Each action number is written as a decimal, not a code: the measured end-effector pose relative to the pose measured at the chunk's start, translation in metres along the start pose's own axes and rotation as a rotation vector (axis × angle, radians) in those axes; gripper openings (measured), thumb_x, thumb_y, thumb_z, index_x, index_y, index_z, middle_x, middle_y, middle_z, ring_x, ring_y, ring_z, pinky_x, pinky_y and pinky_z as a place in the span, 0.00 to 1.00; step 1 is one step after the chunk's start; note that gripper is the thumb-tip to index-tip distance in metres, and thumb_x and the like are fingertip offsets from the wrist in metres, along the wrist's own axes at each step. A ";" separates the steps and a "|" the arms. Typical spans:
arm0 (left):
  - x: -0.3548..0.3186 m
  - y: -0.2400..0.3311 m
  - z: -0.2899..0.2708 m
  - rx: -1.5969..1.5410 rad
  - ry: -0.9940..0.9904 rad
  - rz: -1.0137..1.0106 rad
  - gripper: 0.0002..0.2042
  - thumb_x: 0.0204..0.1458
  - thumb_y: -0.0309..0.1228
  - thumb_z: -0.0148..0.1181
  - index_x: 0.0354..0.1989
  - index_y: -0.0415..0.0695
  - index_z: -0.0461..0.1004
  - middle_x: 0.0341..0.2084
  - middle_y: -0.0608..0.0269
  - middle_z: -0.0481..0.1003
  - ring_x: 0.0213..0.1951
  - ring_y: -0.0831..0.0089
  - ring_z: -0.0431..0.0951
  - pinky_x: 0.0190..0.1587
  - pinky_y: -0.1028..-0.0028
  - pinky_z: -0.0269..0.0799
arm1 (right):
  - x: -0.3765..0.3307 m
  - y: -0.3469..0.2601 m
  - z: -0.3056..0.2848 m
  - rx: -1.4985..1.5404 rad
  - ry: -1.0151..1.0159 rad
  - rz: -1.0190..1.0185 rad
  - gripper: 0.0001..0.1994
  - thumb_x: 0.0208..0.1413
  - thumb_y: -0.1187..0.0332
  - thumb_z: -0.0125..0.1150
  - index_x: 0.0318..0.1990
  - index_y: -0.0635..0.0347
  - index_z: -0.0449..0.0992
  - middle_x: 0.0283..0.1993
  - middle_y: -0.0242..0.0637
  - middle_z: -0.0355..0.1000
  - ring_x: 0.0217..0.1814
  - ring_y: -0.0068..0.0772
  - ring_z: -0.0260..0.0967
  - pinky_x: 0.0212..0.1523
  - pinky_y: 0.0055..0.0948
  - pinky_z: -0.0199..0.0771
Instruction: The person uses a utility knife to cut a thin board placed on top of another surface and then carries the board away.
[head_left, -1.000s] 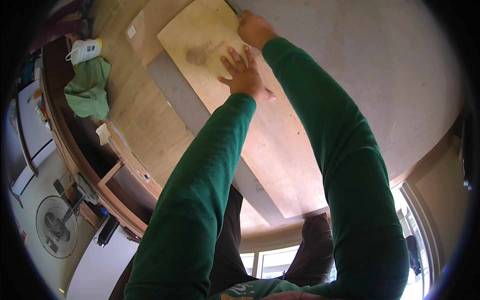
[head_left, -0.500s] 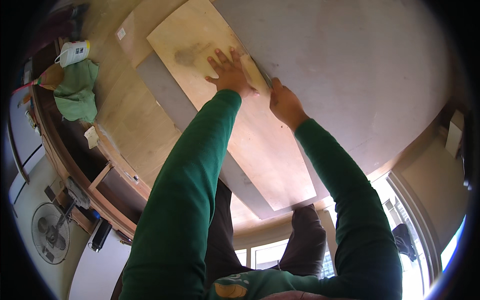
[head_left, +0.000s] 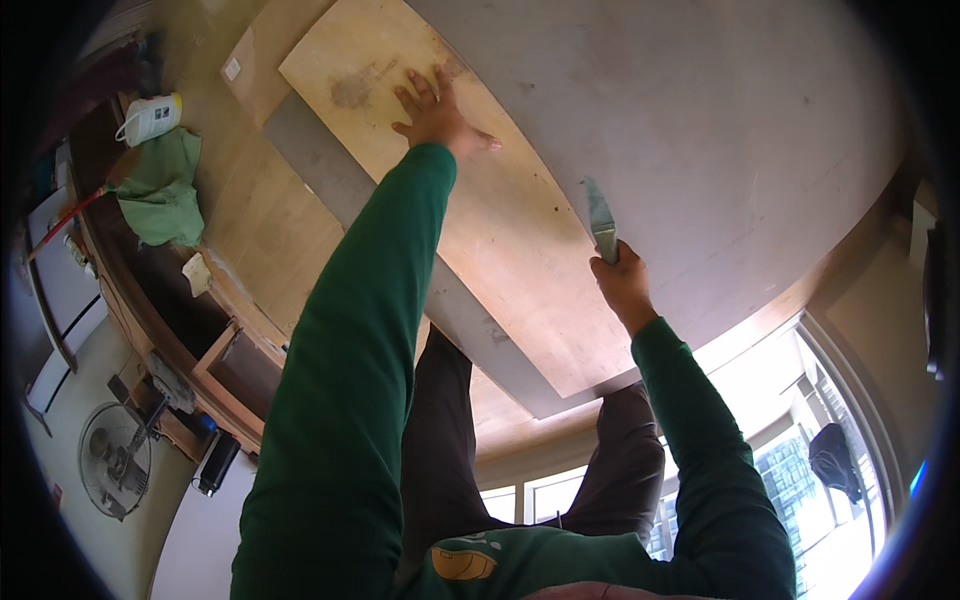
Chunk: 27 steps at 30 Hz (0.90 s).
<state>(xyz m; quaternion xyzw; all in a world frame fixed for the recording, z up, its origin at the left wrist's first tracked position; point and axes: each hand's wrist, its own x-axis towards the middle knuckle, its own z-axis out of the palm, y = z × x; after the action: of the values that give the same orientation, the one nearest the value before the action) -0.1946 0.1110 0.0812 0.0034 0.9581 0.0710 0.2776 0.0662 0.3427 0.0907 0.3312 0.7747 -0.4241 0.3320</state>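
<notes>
My left hand (head_left: 437,122) presses flat with spread fingers on the upper part of a long pale plywood strip (head_left: 520,260). The strip lies on a large grey sheet (head_left: 720,150), with a band of grey showing along its left side too. My right hand (head_left: 625,285) is closed round the handle of a bladed hand tool (head_left: 602,220), whose greenish blade points away from me and narrows to a tip. The tool is over the grey sheet, just right of the strip's edge. Whether its tip touches the sheet I cannot tell.
On the left are a white bucket (head_left: 153,120), a green cloth (head_left: 165,195) and a wooden frame or cabinet (head_left: 225,350). A fan (head_left: 115,460) stands at lower left. My legs (head_left: 630,440) are at the sheet's near edge, with bright windows (head_left: 790,480) behind at right.
My right hand has come toward me and to the right with the tool, away from the strip's edge by my left hand. My left hand has shifted slightly up and left, fingers still spread.
</notes>
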 end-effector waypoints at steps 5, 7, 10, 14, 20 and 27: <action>-0.072 -0.092 0.136 -0.667 0.253 -0.352 0.57 0.44 0.52 0.74 0.68 0.20 0.45 0.71 0.31 0.47 0.74 0.44 0.41 0.75 0.58 0.40 | 0.013 0.025 0.033 -0.209 0.348 -0.385 0.32 0.46 0.67 0.63 0.64 0.59 0.68 0.58 0.46 0.66 0.64 0.52 0.61 0.62 0.45 0.65; -0.128 -0.124 0.174 -0.950 0.112 -0.490 0.52 0.46 0.49 0.73 0.67 0.22 0.49 0.70 0.33 0.50 0.73 0.46 0.46 0.74 0.58 0.42 | 0.003 0.010 0.050 -0.223 0.274 -0.330 0.34 0.46 0.67 0.63 0.66 0.57 0.66 0.64 0.44 0.60 0.68 0.53 0.53 0.67 0.47 0.59; -0.161 -0.080 0.184 -1.347 0.087 -0.495 0.48 0.47 0.45 0.72 0.67 0.27 0.51 0.70 0.39 0.53 0.71 0.50 0.50 0.73 0.59 0.44 | -0.002 0.016 0.058 -0.231 0.257 -0.260 0.35 0.45 0.66 0.63 0.66 0.57 0.65 0.66 0.42 0.57 0.69 0.53 0.51 0.69 0.50 0.55; -0.162 -0.058 0.150 -1.596 0.035 -0.764 0.46 0.48 0.43 0.71 0.69 0.33 0.52 0.70 0.44 0.54 0.71 0.55 0.53 0.72 0.60 0.47 | 0.000 0.023 0.059 -0.151 0.273 -0.219 0.33 0.45 0.65 0.64 0.63 0.59 0.68 0.64 0.42 0.58 0.68 0.53 0.52 0.67 0.51 0.57; -0.175 -0.060 0.128 -1.351 0.116 -0.762 0.34 0.51 0.44 0.68 0.63 0.42 0.63 0.61 0.60 0.67 0.58 0.66 0.68 0.58 0.69 0.67 | 0.016 0.029 0.053 0.107 0.284 -0.146 0.23 0.47 0.63 0.66 0.51 0.62 0.74 0.55 0.47 0.64 0.54 0.47 0.65 0.54 0.43 0.68; -0.198 -0.027 0.079 -1.540 -0.281 -0.548 0.27 0.55 0.49 0.63 0.59 0.48 0.68 0.54 0.66 0.72 0.53 0.70 0.71 0.60 0.58 0.64 | -0.006 0.000 -0.060 0.379 -0.066 -0.164 0.17 0.55 0.66 0.66 0.48 0.67 0.74 0.33 0.29 0.72 0.35 0.21 0.67 0.40 0.24 0.70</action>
<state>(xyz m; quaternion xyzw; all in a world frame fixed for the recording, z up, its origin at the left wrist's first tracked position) 0.0158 0.0855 0.1172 -0.4126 0.5644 0.6359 0.3268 0.0557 0.3940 0.1207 0.3093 0.6943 -0.5984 0.2535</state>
